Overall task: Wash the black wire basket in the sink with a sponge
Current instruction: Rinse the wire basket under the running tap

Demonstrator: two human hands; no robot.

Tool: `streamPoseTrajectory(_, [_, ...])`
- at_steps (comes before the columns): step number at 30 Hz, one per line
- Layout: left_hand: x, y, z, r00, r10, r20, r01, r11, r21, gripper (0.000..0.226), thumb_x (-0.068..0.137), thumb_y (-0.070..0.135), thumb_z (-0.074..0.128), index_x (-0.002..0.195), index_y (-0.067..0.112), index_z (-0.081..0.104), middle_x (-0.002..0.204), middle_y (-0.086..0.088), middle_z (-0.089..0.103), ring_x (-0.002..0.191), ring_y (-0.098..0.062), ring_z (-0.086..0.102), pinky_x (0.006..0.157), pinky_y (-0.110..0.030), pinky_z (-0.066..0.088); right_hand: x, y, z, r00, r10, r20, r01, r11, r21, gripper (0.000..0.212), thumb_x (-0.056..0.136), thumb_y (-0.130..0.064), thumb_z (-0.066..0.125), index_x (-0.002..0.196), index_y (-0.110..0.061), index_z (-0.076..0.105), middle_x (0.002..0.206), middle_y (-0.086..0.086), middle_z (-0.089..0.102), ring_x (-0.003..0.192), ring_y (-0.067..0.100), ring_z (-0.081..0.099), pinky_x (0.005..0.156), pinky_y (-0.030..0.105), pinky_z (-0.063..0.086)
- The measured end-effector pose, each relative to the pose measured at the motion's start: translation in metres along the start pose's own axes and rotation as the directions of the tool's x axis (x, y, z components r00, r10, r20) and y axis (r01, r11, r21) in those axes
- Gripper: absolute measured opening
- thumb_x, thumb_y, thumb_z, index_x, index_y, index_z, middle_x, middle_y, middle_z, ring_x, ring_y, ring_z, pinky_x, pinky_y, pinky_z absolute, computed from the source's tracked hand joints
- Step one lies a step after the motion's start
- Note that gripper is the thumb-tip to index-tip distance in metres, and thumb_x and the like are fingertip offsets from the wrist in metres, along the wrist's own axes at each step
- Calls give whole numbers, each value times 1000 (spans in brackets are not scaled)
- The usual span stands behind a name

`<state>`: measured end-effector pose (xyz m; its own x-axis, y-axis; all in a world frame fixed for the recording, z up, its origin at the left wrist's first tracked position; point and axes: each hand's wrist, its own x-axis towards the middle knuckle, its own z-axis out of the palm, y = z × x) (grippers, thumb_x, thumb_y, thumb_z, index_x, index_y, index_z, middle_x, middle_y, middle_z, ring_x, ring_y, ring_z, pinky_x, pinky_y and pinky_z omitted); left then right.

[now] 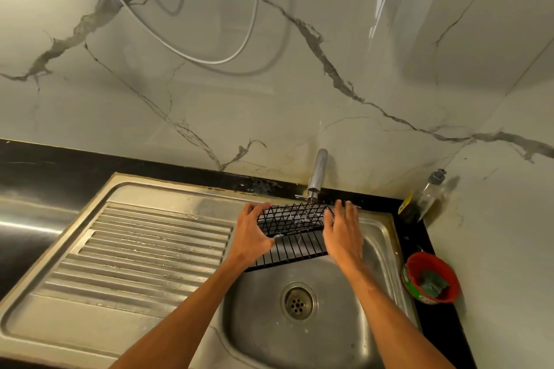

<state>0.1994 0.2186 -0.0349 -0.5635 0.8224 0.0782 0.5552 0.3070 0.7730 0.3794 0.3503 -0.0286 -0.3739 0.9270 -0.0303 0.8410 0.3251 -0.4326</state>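
Black wire basket [295, 226] in my hands over the sink [263, 308], under the tap [318, 169].
The basket hangs at the back of the steel basin, and water falls on its mesh. My left hand [251, 234] grips its left end, fingers curled over the top wire. My right hand [343, 234] lies flat against its right end, fingers straight. A red tub [418, 263] beside the sink holds a green scrub pad [433, 284].

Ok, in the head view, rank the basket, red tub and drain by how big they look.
Largest to smallest:
1. basket
2. red tub
3. drain
None look alike in size.
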Motion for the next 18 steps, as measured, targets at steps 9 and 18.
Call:
streamPoseTrajectory(9, [-12, -17, -18, 992, -91, -93, 89, 996, -27, 78, 71, 16, 92, 139, 25, 55, 128, 4, 46, 118, -12, 51, 108, -28, 48, -5, -21, 12, 993, -113, -19, 114, 987, 117, 59, 106, -48, 18, 156, -17, 16, 165, 4, 10, 153, 21, 3, 125, 43, 10])
streamPoseTrajectory(18, [-11, -8, -14, 992, -77, -98, 72, 996, -53, 79, 70, 14, 93, 139, 24, 55, 125, 7, 45, 117, -9, 48, 103, -16, 41, -22, -43, 14, 950, -308, -59, 302, 949, -85, 68, 101, -52, 9, 153, -13, 26, 162, 6, 17, 152, 22, 10, 124, 40, -3])
